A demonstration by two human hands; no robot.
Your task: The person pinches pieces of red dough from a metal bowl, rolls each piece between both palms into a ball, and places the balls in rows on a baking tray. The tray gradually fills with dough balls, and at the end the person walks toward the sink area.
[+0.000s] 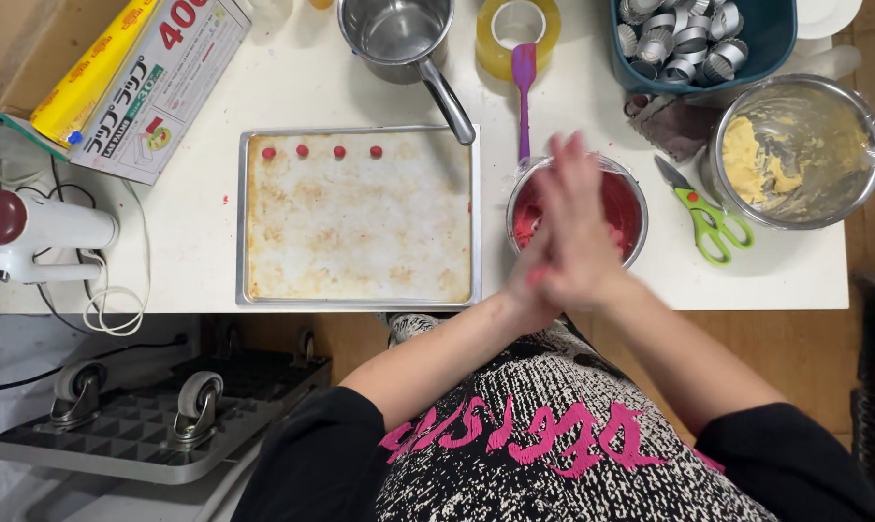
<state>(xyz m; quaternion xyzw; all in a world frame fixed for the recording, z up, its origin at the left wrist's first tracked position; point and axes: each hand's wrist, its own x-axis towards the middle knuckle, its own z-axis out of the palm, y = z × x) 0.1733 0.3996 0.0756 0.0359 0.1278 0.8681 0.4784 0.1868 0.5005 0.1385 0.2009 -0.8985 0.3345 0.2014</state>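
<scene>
Both palms are pressed flat together over the round steel bowl of red dough near the worktop's front edge, the left hand under the right hand, fingers straight. Whether a piece lies between them I cannot tell. Just left of the bowl sits the stained rectangular metal baking tray, four small red dough balls lined along its far edge.

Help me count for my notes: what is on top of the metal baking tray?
Four small red balls sit in a row along the far edge of the baking tray. A saucepan handle overhangs its far right corner. The rest shows only browned staining; nothing else lies on it.
</scene>
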